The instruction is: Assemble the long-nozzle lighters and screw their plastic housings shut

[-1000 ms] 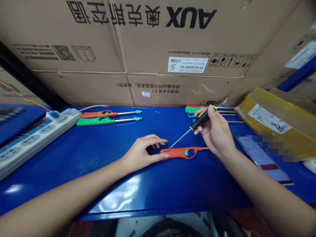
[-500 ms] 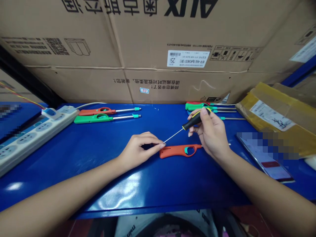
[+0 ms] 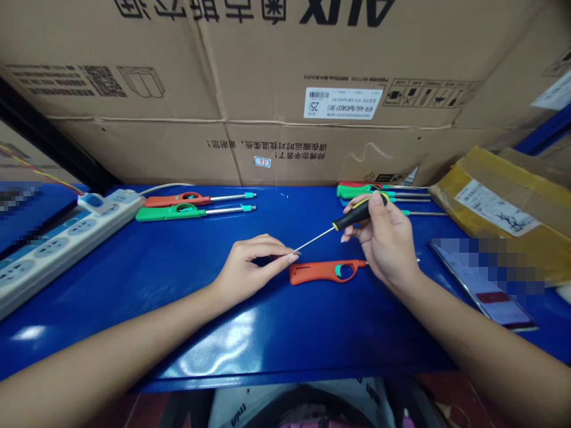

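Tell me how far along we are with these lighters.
Possibly done: a far orange lighter and a green lighter lie side by side at far left. In hand: the right hand holds the screwdriver, and the left hand pinches its tip, just above the near orange lighter on the table. Seemingly left: that one and the stack of lighters behind the right hand.

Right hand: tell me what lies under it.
The orange lighter lies on the blue table with its trigger end reaching under the right hand, which holds a screwdriver. The palm covers most of the lighter's metal tube.
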`<move>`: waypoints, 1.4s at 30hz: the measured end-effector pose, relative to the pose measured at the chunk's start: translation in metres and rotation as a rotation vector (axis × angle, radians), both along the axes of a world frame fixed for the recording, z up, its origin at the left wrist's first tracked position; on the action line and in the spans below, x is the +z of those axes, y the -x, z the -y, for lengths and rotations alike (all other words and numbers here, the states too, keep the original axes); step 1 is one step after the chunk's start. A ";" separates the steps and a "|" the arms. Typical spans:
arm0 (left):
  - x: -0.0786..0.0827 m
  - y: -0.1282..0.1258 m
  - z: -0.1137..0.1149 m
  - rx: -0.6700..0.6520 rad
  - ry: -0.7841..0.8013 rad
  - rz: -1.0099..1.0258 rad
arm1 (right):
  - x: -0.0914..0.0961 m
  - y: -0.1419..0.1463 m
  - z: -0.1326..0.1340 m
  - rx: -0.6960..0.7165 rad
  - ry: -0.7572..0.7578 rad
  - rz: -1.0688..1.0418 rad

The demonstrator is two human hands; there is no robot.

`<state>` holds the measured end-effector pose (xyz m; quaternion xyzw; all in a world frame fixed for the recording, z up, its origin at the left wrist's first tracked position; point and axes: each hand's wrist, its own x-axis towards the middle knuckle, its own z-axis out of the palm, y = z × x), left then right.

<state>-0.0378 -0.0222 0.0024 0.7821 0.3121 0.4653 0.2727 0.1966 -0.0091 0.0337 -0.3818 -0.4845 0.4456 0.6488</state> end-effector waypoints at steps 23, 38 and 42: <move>0.001 -0.001 0.002 -0.003 0.031 0.032 | -0.002 0.000 -0.003 0.031 0.060 -0.075; 0.001 -0.001 0.003 0.067 0.033 0.037 | -0.005 0.006 0.000 0.004 -0.006 -0.077; 0.000 -0.001 0.002 0.090 0.043 0.019 | -0.006 0.008 0.001 -0.004 0.010 -0.070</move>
